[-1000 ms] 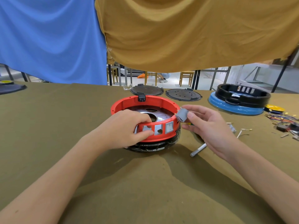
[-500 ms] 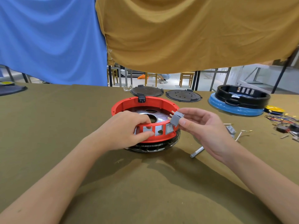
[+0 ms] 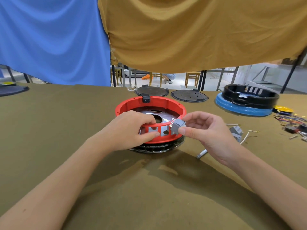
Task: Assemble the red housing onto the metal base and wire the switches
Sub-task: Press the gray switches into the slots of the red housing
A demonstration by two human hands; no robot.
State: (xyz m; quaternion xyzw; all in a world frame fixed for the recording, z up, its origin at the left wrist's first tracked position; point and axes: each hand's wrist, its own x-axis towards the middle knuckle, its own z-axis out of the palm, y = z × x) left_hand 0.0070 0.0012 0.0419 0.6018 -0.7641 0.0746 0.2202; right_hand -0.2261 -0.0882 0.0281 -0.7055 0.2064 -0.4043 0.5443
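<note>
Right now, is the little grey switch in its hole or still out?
Out. The right hand pinches the grey switch just outside the red housing.

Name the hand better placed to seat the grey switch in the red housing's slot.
Right. The right hand already pinches the grey switch beside the slots, while the left hand grips the red housing.

The red housing (image 3: 150,103) under my left hand (image 3: 131,130) looked like matt moulded plastic, smooth-walled, with a shiny, mirror-like metal plate (image 3: 156,119) inside it. The small switch (image 3: 177,127) in my right hand (image 3: 206,131) was dull grey plastic. The counter (image 3: 66,130) was covered in matt olive cloth, slightly creased. At right of the frame, a glossy black plastic ring (image 3: 250,95) sat on a blue base (image 3: 242,107).
</note>
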